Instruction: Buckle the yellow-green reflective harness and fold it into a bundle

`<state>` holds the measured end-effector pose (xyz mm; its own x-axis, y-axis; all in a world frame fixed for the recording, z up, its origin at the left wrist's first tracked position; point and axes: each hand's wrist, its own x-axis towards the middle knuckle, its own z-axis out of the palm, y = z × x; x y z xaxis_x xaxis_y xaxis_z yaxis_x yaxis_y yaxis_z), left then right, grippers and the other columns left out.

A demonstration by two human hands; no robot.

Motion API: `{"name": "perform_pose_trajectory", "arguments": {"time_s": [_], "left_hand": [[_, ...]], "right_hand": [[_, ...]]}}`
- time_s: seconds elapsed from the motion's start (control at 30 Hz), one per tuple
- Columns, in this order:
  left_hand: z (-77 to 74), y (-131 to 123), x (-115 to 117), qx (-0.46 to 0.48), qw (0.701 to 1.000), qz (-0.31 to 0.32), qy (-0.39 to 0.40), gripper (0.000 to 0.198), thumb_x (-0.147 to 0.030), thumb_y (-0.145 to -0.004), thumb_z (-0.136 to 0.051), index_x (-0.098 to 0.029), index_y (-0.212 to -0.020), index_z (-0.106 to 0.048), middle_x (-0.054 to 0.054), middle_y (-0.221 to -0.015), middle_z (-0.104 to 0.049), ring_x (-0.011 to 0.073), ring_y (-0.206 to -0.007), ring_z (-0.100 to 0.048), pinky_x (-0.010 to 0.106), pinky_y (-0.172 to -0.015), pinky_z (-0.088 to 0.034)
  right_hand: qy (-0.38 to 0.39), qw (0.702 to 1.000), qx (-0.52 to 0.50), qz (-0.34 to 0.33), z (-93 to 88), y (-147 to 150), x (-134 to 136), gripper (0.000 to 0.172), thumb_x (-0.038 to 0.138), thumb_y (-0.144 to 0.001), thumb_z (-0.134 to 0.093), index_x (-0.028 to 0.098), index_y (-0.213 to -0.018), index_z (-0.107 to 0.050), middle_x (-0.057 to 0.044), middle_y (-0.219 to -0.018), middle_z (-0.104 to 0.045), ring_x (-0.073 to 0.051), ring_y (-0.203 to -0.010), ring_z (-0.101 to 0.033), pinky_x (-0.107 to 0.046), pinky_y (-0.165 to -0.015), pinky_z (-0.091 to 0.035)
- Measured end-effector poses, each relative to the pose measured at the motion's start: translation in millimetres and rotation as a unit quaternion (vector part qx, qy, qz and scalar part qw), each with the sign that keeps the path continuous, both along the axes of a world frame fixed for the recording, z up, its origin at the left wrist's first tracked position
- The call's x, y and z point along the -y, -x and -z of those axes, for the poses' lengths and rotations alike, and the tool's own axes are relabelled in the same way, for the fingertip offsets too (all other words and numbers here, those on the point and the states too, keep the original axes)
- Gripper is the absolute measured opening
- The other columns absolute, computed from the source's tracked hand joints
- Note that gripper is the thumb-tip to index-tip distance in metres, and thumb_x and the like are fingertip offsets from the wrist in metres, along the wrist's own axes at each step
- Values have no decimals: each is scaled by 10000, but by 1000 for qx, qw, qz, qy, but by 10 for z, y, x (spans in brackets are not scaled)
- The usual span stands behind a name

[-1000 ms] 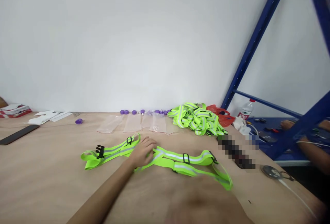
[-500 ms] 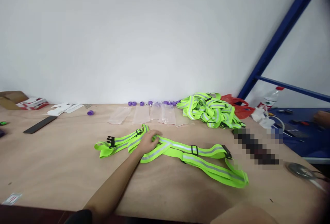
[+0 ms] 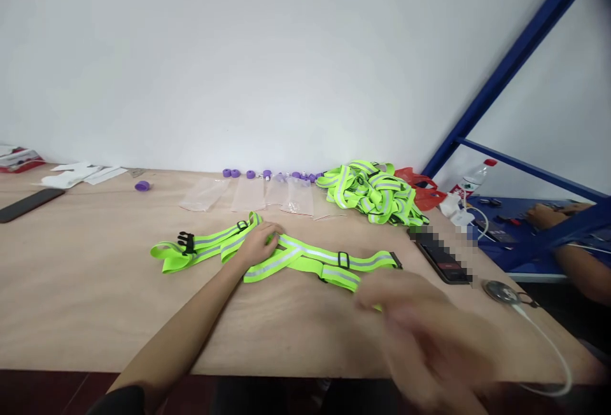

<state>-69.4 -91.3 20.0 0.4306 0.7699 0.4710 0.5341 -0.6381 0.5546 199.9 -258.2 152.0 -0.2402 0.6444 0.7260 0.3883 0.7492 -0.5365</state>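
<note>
A neon-yellow reflective strap harness (image 3: 310, 256) with black buckles lies spread across the wooden table (image 3: 86, 300). My left hand (image 3: 260, 244) rests on its middle, where the straps cross, with the fingers curled down over the webbing. My right hand (image 3: 420, 329) hovers low at the front right, just over the harness's right end, and is smeared by motion, so its fingers cannot be read. Nothing shows in it.
A heap of the same neon harnesses (image 3: 370, 192) sits at the back beside a red bag (image 3: 422, 195). Clear bags (image 3: 248, 195), purple caps (image 3: 142, 186), two phones (image 3: 28, 203) (image 3: 442, 257), a corded metal disc (image 3: 499, 292), a blue rack (image 3: 506, 65) and another person's arm (image 3: 577, 268) surround them.
My right hand has risen into view at the front right, moving fast. The view shifted slightly. My left hand has stayed on the harness's middle.
</note>
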Motion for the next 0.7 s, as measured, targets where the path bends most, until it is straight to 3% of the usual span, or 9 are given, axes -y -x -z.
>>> {"name": "perform_pose_trajectory", "arguments": {"time_s": [0.07,0.13,0.2,0.27,0.37,0.5,0.63,0.7], "left_hand": [[-19,25,-13,5,1000,-12,4,257,-186,-886,-474,-222,-1043,-674,74,-1104,-716,252,-1071,-635,421,-994,-476],[-31,69,-41,21,999,-35,9,255,-192,-874,-497,-216,-1056,-674,86,-1084,-711,276,-1076,-623,451,-1010,-454],[-26,131,-78,46,997,-66,15,260,-197,-859,-522,-198,-1073,-669,109,-1096,-702,308,-1100,-606,498,-1035,-422],[3,202,-115,78,992,-91,22,283,-197,-843,-545,-184,-1103,-658,126,-1139,-691,330,-1143,-588,532,-1058,-394],[87,294,-167,136,984,-108,47,306,-187,-834,-558,-186,-1129,-640,112,-1149,-704,297,-1137,-620,491,-1044,-433],[210,364,-261,242,958,-130,84,269,-200,-871,-495,-168,-1115,-603,110,-1078,-733,224,-1049,-687,376,-911,-532],[260,409,-362,339,921,-163,97,226,-241,-883,-449,-156,-1050,-575,115,-1009,-732,186,-956,-702,328,-843,-547],[258,416,-385,366,909,-169,105,202,-264,-875,-450,-159,-994,-575,97,-932,-725,164,-842,-696,307,-781,-548]], "right_hand": [[-20,1000,16,8,110,124,-354,160,176,-927,-505,255,-985,-632,-29,-797,-706,-180,-714,-682,-314,-657,-555],[18,995,103,4,312,246,-690,201,190,-933,-498,237,-1065,-642,-43,-885,-718,-177,-755,-688,-305,-689,-564],[45,980,194,-15,574,352,-964,269,237,-930,-529,229,-1177,-635,-87,-1071,-718,-231,-977,-690,-372,-847,-570],[60,960,270,-46,843,445,-1165,445,291,-894,-610,219,-1331,-571,-132,-1301,-643,-289,-1202,-607,-455,-1006,-511],[80,938,331,-66,1169,554,-1359,595,320,-855,-665,229,-1423,-512,-144,-1448,-546,-312,-1306,-534,-503,-1071,-456],[98,942,312,-78,1394,577,-1495,312,210,-885,-543,224,-1150,-708,-105,-1158,-734,-269,-1085,-657,-465,-976,-505],[191,969,153,-24,1429,448,-1528,298,276,-909,-472,207,-1015,-742,-65,-981,-768,-247,-910,-686,-387,-834,-540],[258,965,43,17,1414,371,-1529,314,368,-901,-490,187,-988,-732,-46,-856,-750,-222,-755,-669,-329,-682,-536]]}}
